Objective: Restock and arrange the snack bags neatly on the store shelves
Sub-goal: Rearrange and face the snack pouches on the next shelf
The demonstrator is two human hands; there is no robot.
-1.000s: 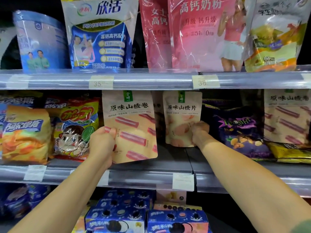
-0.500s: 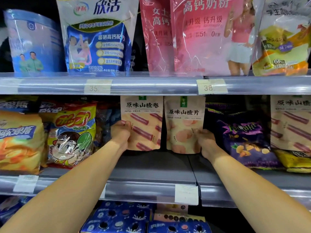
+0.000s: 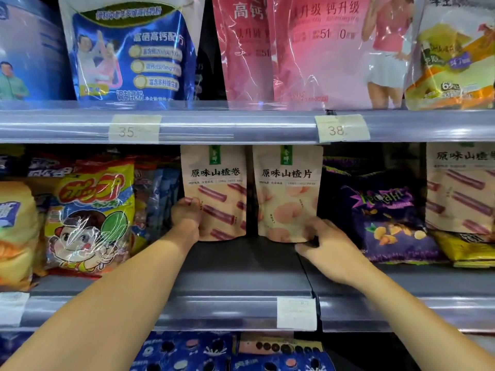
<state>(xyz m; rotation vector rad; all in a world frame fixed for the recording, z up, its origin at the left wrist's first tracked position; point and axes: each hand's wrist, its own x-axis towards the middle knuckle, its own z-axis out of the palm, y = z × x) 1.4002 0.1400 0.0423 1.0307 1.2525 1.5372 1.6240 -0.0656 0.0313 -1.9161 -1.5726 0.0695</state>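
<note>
Two beige stand-up snack bags stand upright side by side at the back of the middle shelf (image 3: 241, 266). The left bag (image 3: 219, 188) shows red rolls; my left hand (image 3: 187, 214) grips its lower left edge. The right bag (image 3: 288, 194) shows pink slices. My right hand (image 3: 326, 245) sits at its lower right corner, fingers curled loosely beside the base; whether they still touch the bag is unclear.
A yellow cartoon candy bag (image 3: 91, 218) stands to the left, a purple nut bag (image 3: 388, 218) to the right, and another beige roll bag (image 3: 460, 188) at far right. Large milk-powder bags (image 3: 134, 49) fill the shelf above. Blue cookie boxes (image 3: 187, 352) lie below.
My left hand carried the roll bag from the shelf front to the back and stood it beside the slice bag. My right hand slid down off the slice bag toward its base.
</note>
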